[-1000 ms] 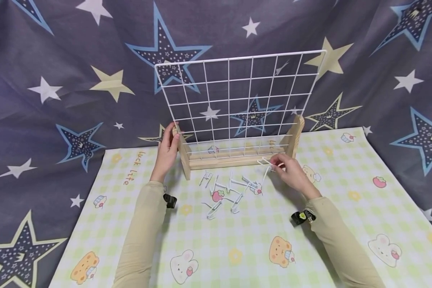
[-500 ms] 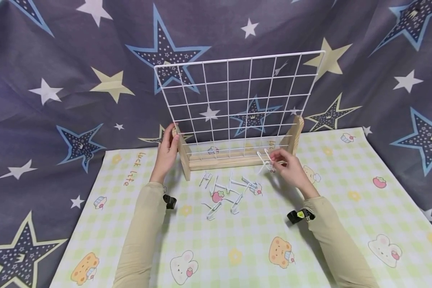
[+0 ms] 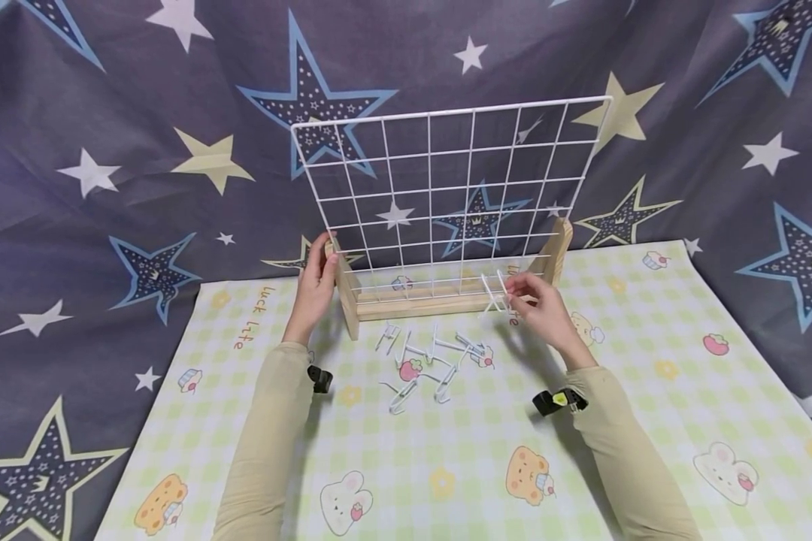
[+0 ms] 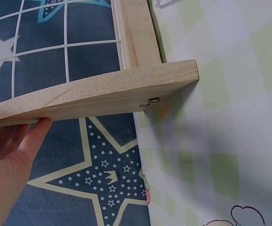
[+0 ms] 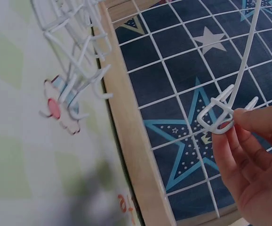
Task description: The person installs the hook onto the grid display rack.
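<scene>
My right hand (image 3: 543,306) pinches a white wire hook (image 5: 244,56) between thumb and fingers, low in front of the white wire grid (image 3: 452,113). The hook's long prong points up and away from my fingertips in the right wrist view. That grid stands upright, leaning back, in a wooden stand (image 3: 419,308). At the stand's left end, my left hand (image 3: 310,294) grips the upper part of the wooden side panel (image 4: 126,89). In the left wrist view several fingertips touch the panel's outer face.
Several loose white wire hooks (image 3: 446,382) lie in a cluster on the checked tablecloth (image 3: 257,451), just in front of the stand. A dark star-patterned curtain (image 3: 61,248) hangs close behind the grid.
My right hand has raised the hook and turned it more upright, bringing it closer to the grid's lower right part. The left hand stays on the side panel.
</scene>
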{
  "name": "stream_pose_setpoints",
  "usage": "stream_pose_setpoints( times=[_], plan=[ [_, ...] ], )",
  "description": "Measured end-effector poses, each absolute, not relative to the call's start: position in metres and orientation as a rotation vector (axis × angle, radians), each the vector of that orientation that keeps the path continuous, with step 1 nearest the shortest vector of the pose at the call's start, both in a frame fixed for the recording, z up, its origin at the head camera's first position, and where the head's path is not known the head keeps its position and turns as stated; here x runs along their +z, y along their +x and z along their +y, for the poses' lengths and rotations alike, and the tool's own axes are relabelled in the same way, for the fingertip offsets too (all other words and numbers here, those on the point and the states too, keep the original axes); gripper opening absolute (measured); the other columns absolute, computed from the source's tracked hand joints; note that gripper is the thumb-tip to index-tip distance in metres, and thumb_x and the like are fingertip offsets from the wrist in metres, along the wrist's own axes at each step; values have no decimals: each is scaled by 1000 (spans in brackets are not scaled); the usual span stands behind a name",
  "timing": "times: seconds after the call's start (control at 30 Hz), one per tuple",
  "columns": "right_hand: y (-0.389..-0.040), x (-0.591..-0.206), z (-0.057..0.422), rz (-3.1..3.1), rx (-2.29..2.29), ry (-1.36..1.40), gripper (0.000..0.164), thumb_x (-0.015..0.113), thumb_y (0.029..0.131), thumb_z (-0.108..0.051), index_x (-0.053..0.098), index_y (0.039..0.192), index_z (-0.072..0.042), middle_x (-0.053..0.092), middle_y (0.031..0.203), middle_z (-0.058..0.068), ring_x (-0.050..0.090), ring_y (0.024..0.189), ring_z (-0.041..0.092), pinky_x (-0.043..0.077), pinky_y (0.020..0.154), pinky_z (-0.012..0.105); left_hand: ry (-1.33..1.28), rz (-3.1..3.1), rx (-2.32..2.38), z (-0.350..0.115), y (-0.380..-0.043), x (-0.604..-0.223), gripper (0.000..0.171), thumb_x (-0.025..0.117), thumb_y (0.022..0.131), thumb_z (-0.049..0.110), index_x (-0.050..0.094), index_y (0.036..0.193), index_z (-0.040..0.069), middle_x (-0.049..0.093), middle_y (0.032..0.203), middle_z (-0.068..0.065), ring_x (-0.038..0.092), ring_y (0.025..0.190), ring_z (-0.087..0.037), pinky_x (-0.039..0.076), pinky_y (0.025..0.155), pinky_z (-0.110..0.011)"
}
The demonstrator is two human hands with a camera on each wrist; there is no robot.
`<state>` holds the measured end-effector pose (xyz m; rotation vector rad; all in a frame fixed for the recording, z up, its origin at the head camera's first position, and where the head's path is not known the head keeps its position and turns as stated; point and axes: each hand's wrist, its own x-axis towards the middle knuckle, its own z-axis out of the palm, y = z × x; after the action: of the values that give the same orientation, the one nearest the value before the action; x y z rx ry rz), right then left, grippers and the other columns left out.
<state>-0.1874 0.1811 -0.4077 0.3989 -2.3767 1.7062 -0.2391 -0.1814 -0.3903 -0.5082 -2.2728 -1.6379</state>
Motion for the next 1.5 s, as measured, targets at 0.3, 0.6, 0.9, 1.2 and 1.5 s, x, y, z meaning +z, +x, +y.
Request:
stream_pose_setpoints(
  times=[0.3,0.6,0.9,1.2,1.5],
  plan=[
    [-191,-395,165,-2275,1780,358,19,58,86,16,57,105,18,58,98,31,58,85,28,51,71,16,-530,-2247,-1618,-188,-253,-406,41,40,104,9,36,144,2,58,120,-31,55,111,-45,50,87,-47],
    [-195,-385,148,-2180,1874,394,19,58,87,15,56,106,19,58,97,36,59,86,42,53,71,20,-529,-2232,-1640,-190,-262,-421,41,41,105,20,37,145,12,56,121,-33,55,112,-46,51,88,-42],
    [-205,-373,143,-2030,1917,376,20,59,86,16,56,106,19,60,94,31,62,78,17,55,71,22,-530,-2244,-1592,-192,-262,-420,42,39,106,16,34,146,8,56,123,-31,55,114,-40,47,95,-46],
    [-209,-363,130,-1971,1942,428,20,60,86,17,56,105,20,59,94,35,62,75,20,55,70,23,-519,-2297,-1594,-189,-246,-405,43,39,104,6,30,145,-4,53,126,-34,54,116,-42,45,97,-48],
    [-219,-343,123,-1912,1937,492,21,60,85,18,56,105,21,63,91,17,63,77,17,56,71,25,-591,-2250,-1620,-186,-241,-394,42,38,104,6,30,143,-9,53,124,-35,51,117,-49,43,98,-51]
  ],
)
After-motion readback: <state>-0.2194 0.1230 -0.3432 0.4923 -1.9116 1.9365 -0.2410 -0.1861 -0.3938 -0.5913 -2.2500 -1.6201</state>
